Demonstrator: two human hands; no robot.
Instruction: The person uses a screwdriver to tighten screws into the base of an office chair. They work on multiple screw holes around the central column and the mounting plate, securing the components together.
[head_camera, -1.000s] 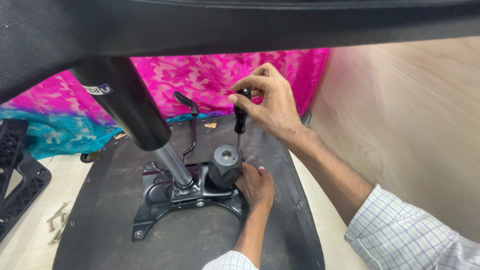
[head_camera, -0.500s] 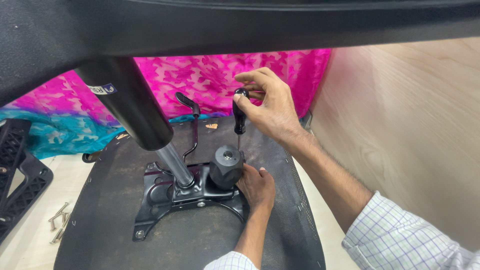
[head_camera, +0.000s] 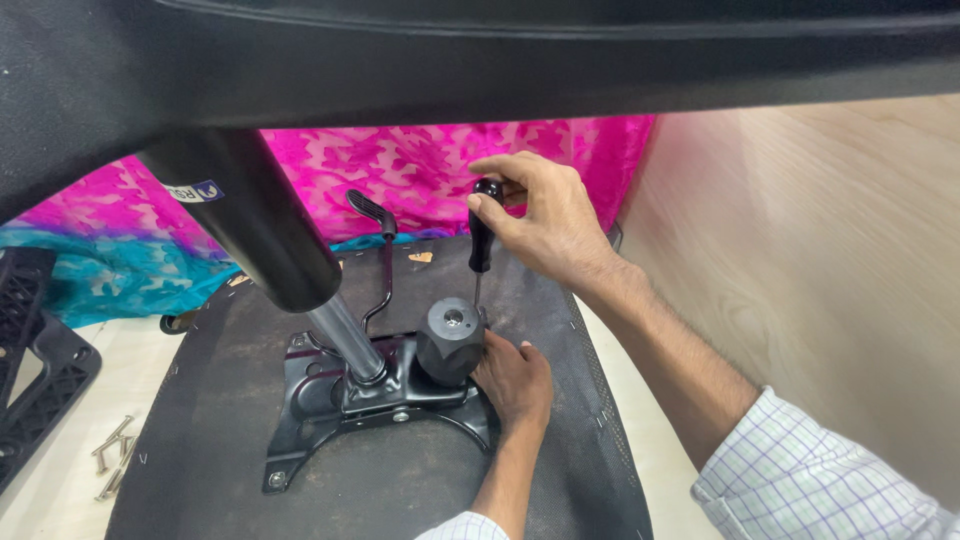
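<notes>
Screwdriver (head_camera: 482, 228) in right hand (head_camera: 545, 225): glossy black plastic handle. Mechanism plate (head_camera: 330, 395) beside left hand (head_camera: 515, 380): painted metal, semi-gloss. Seat underside (head_camera: 200, 400) beneath: matt, rough black fabric.
</notes>
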